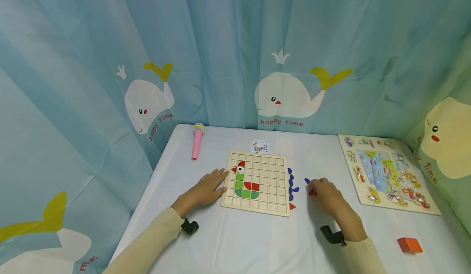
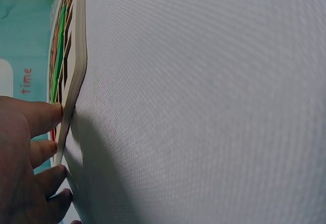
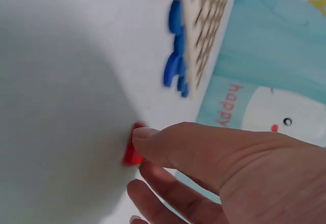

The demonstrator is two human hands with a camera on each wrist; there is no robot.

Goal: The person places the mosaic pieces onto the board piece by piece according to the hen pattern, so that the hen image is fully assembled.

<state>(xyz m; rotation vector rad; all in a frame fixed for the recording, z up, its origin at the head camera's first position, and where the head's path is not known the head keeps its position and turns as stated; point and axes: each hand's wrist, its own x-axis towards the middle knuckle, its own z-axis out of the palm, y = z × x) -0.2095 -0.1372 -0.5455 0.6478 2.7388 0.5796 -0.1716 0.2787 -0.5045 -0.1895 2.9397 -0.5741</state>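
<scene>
A wooden grid board (image 1: 272, 200) lies on the table, with a bird figure of red, green and white pieces on its left half. My left hand (image 1: 209, 187) rests at the board's left edge, its fingers touching the rim (image 2: 76, 56). Beyond the board's right side, my right hand (image 1: 325, 196) pinches a red puzzle piece (image 3: 133, 145) between thumb and fingers, close to the tabletop. One blue piece (image 1: 307, 180) pokes out by the right fingertips. Several blue pieces (image 1: 290, 184) and a red triangle (image 1: 292, 206) lie along the board's right edge.
Behind the board is a small picture card (image 1: 260, 146) showing a bird. A pink microphone (image 1: 197, 143) lies at the back left. To the right are a picture puzzle board (image 1: 368, 196) and an orange block (image 1: 409, 245). A curtain (image 1: 220, 53) hangs behind the table.
</scene>
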